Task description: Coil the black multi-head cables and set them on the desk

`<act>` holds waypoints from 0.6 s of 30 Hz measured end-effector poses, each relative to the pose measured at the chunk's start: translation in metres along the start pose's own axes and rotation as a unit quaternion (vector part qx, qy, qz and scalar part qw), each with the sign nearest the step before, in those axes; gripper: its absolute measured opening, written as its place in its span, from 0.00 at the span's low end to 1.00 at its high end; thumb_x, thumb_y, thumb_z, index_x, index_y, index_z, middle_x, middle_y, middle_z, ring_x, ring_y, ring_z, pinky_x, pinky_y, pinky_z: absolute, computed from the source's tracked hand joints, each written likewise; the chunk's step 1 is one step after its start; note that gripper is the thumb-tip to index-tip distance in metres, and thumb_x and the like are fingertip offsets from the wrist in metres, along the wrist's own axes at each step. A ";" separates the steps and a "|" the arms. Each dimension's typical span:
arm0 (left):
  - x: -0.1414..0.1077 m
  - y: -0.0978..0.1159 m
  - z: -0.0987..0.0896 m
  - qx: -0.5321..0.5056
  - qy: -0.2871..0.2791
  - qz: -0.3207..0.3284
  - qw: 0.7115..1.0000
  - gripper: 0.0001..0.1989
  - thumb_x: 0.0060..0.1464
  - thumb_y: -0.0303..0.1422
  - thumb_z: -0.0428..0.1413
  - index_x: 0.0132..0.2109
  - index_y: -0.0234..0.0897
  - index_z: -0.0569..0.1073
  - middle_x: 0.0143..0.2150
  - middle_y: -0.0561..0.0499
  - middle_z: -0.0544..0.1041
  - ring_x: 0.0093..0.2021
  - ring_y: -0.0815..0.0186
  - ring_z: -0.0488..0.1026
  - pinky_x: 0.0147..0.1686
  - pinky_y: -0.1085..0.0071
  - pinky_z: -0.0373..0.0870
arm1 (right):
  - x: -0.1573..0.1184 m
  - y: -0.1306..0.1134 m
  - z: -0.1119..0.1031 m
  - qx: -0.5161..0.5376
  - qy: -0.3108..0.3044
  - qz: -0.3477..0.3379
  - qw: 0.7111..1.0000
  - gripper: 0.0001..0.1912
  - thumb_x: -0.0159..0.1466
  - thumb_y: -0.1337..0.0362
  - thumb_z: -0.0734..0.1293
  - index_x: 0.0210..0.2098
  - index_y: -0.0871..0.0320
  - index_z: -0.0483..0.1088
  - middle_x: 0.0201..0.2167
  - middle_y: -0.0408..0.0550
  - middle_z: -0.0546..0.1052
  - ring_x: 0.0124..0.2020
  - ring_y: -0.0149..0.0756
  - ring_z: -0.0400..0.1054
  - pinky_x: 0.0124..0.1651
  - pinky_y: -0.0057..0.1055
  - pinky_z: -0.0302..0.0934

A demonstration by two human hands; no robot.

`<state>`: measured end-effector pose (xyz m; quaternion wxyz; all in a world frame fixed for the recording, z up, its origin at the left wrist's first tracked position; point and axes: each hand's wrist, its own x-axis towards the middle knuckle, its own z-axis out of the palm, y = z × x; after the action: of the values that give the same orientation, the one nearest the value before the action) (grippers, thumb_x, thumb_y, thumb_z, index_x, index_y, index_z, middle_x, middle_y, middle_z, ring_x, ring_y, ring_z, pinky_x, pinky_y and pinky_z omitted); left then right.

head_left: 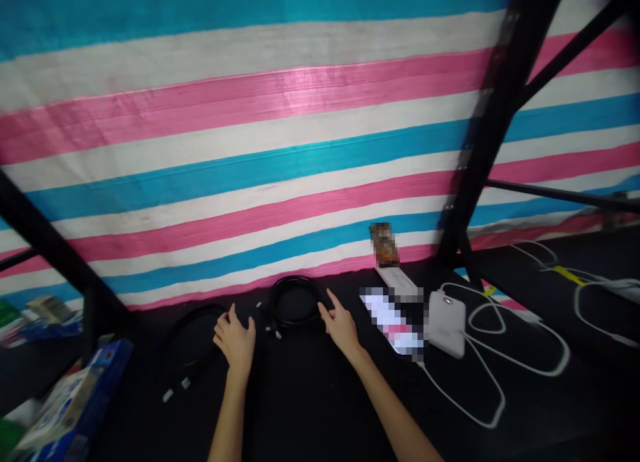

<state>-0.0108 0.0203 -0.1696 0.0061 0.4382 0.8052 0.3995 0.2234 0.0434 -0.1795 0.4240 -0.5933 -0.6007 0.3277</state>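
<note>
Two black cables lie in loops on the black surface. One coiled cable (296,323) is in the middle, its light connector ends at its left side. My right hand (340,321) is at that coil's right edge, fingers apart, with nothing visible in it; whether the fingertips touch the cable is unclear. The other cable (173,332) curves at the left, with two pale plugs (177,390) at its lower end. My left hand (235,339) hovers or rests beside that loop's right side, between the two cables, its fingers spread and holding nothing.
Right of my right hand lie a lit phone (393,322), a white power bank (447,323) and white cords (543,372). Another white object (399,283) is behind the phone. Blue packages (107,365) sit at the left. Black frame bars (493,135) stand before a striped sheet (280,162).
</note>
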 end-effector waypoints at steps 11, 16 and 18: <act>-0.072 -0.040 -0.050 0.122 -0.119 0.070 0.983 0.15 0.54 0.32 0.48 0.47 0.39 0.73 0.40 0.45 0.73 0.42 0.57 0.69 0.41 0.65 0.64 | -0.022 -0.009 0.002 -0.011 -0.049 -0.069 0.996 0.22 0.65 0.53 0.55 0.55 0.52 0.62 0.15 0.36 0.69 0.12 0.31 0.62 0.22 0.27 0.56; -0.054 -0.066 -0.081 0.159 -0.059 0.028 0.985 0.24 0.57 0.43 0.45 0.57 0.38 0.65 0.54 0.40 0.68 0.53 0.50 0.64 0.48 0.55 0.62 | -0.028 -0.016 0.006 -0.010 -0.033 -0.090 0.995 0.19 0.66 0.54 0.53 0.49 0.54 0.67 0.14 0.38 0.68 0.13 0.31 0.63 0.23 0.26 0.55; -0.034 -0.075 -0.087 0.178 -0.035 0.000 0.984 0.28 0.57 0.42 0.44 0.60 0.31 0.60 0.59 0.34 0.62 0.58 0.44 0.58 0.52 0.47 0.57 | -0.031 -0.019 0.005 -0.011 -0.025 -0.091 0.995 0.19 0.66 0.55 0.53 0.47 0.54 0.69 0.13 0.38 0.67 0.15 0.32 0.64 0.24 0.26 0.55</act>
<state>-0.0739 -0.0816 -0.1706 -0.0439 0.4461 0.8625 0.2348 0.2080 0.0113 -0.1682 0.4304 -0.5325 -0.6661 0.2957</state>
